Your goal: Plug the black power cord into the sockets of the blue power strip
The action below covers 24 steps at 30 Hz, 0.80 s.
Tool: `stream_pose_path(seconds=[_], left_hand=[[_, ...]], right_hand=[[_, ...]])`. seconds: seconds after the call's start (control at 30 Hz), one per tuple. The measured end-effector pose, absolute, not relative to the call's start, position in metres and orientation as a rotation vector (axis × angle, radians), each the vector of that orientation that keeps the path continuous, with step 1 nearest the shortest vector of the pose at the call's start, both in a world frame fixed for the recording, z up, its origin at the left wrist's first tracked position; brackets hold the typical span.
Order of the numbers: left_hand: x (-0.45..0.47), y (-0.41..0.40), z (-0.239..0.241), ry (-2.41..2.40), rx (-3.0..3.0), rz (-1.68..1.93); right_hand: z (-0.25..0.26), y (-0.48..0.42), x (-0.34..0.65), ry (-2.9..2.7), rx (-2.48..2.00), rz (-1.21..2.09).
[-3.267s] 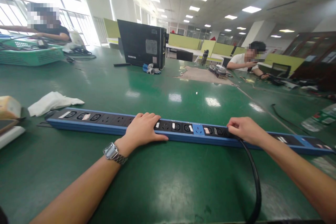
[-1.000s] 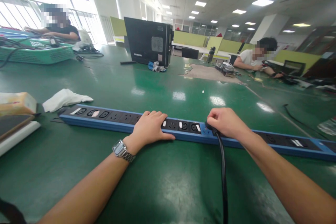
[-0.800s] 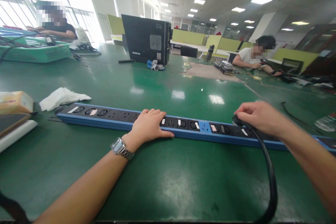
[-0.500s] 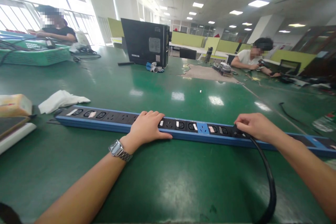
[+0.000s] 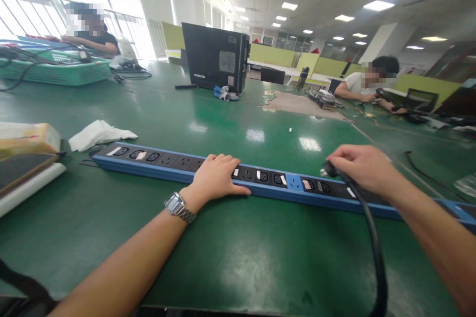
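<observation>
A long blue power strip (image 5: 156, 161) with a row of black sockets lies across a glossy green table (image 5: 238, 257), parallel to the near edge and stretching from the left side almost to the right edge. The person's left hand (image 5: 217, 178) rests palm down on the middle of the strip, fingers spread flat over the sockets and thumb along its near side, pressing rather than gripping. A metal wristwatch (image 5: 178, 206) sits on that wrist.

The right hand (image 5: 362, 166) is closed around a black plug (image 5: 327, 168), pinched between fingers and thumb. The plug appears to hover just above the strip, right of a bright blue socket section (image 5: 295, 182), and does not look seated in any socket. A thick black cable (image 5: 372, 237) runs from the plug back over the near edge of the table.

Near the strip's left end lies a crumpled white cloth (image 5: 98, 133). Toward the far edge stands a black computer tower (image 5: 215, 57), and a green plastic basket (image 5: 55, 72) sits at the far left corner. One person (image 5: 92, 39) sits behind the basket; another person (image 5: 368, 86) sits at the far right.
</observation>
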<state>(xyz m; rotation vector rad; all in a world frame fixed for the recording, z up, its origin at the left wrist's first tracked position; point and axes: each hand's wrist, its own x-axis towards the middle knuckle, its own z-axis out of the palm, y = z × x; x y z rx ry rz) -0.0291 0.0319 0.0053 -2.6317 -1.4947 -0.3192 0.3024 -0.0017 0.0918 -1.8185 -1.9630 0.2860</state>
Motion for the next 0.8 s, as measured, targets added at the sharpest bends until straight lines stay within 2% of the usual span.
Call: stream_pose_path(seconds=[0.13,0.27,0.63,0.8], left_hand=[[-0.029,0.032,0.004,-1.501,-2.629,-0.334],[-0.028,0.031,0.004,-1.497,-2.628,-0.351],[-0.027,0.028,0.008,-1.5,-2.644,-0.331],[-0.027,0.029,0.006,-1.499,-2.624,-0.343]], right_hand=[[0.076,0.014,0.205,-2.063,-1.662,0.678],[0.057,0.038,0.149,-2.124,-1.645,0.545],[0.059,0.037,0.117,-2.314,-1.924,0.2],[0.076,0.036,0.128,-2.284,-1.789,0.234]])
